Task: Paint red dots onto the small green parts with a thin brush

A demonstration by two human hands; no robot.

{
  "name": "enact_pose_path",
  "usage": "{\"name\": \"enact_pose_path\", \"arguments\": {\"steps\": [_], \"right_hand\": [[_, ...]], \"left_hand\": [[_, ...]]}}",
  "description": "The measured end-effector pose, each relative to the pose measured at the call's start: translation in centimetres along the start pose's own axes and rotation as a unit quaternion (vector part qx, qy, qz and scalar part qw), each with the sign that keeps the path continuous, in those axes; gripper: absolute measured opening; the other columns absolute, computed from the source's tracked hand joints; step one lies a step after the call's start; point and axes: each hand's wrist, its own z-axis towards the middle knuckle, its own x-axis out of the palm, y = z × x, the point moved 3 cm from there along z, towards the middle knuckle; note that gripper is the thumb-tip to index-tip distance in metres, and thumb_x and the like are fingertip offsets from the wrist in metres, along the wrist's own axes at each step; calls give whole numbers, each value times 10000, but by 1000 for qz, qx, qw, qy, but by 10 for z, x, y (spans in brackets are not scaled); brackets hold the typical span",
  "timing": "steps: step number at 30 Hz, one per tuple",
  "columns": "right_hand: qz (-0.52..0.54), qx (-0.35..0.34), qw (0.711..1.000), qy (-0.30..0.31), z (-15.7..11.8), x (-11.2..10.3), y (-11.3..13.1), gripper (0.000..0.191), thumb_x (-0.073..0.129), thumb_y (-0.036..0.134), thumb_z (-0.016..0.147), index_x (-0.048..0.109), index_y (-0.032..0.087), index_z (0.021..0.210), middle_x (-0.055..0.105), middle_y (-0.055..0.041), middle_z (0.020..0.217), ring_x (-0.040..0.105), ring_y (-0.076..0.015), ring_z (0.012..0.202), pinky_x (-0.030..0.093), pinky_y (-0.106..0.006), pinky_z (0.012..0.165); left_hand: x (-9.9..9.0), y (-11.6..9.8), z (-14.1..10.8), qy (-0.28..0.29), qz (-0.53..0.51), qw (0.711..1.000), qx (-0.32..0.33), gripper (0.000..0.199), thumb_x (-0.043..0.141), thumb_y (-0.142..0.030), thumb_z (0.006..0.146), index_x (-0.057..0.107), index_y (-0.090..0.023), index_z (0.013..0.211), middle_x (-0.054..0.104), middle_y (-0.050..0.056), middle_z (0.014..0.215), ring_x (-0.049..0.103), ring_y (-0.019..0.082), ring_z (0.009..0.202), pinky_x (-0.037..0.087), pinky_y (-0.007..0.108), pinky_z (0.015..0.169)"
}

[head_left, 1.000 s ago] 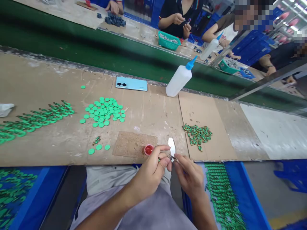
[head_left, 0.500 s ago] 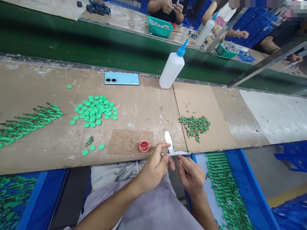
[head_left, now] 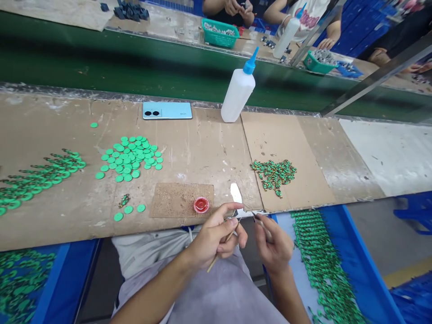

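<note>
Just off the bench's front edge, my left hand [head_left: 214,236] is closed around a thin tan stick [head_left: 212,264] whose lower end slants out under the palm. Something small and thin shows by its fingertips, too fine to name. To its right, my right hand [head_left: 277,246] pinches a slim tool with a dark pointed tip [head_left: 255,216]; its kind is hidden by the fingers. A small dish of red liquid [head_left: 201,205] sits on a brown board [head_left: 168,200] near my left hand. Behind the fingers lies a white patch [head_left: 236,192].
Green discs [head_left: 130,157] lie in a pile, with rows of green assemblies [head_left: 43,177] at left. Small green-gold parts [head_left: 275,173] lie right. A phone [head_left: 167,110] and white bottle [head_left: 238,95] stand behind. A blue tray [head_left: 357,256] sits below; co-workers' hands [head_left: 238,9] are across.
My left hand has turned slightly, so the tan stick now shows below it. My right hand has shifted a little to the right, away from the left. The camera view has moved slightly.
</note>
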Motion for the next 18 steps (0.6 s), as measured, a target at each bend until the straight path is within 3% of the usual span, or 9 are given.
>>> {"name": "enact_pose_path", "arguments": {"steps": [3, 9, 14, 18], "right_hand": [[28, -45, 998, 16, 1, 2, 3, 286, 553, 105, 1032, 661, 195, 1281, 773, -40, 785, 727, -174, 586, 571, -262, 522], [43, -46, 998, 20, 3, 7, 3, 326, 568, 94, 1025, 647, 199, 1324, 762, -38, 793, 706, -169, 588, 543, -256, 525], [37, -45, 998, 0, 3, 6, 5, 340, 556, 102, 1043, 619, 201, 1362, 754, -38, 795, 699, -165, 593, 537, -260, 529], [46, -67, 996, 29, 5, 4, 6, 279, 558, 125, 1049, 647, 197, 1304, 737, -23, 755, 679, -153, 567, 520, -253, 517]], "left_hand": [[-1, -2, -1, -5, -25, 1000, -12, 423, 668, -402, 977, 486, -210, 1308, 691, -37, 704, 143, 9, 342, 132, 178, 361], [-1, -2, -6, -23, -20, 999, -9, 444, 739, -421, 935, 536, -211, 1270, 682, -36, 718, 177, 0, 354, 150, 162, 358], [1, 2, -11, -72, 66, 995, 13, 621, 814, -434, 875, 490, -228, 1363, 676, -44, 757, 291, 4, 375, 216, 156, 374], [-1, 0, -12, -120, 137, 983, 32, 571, 813, -475, 852, 540, -201, 1273, 676, -41, 764, 318, 5, 384, 248, 162, 381]]}}
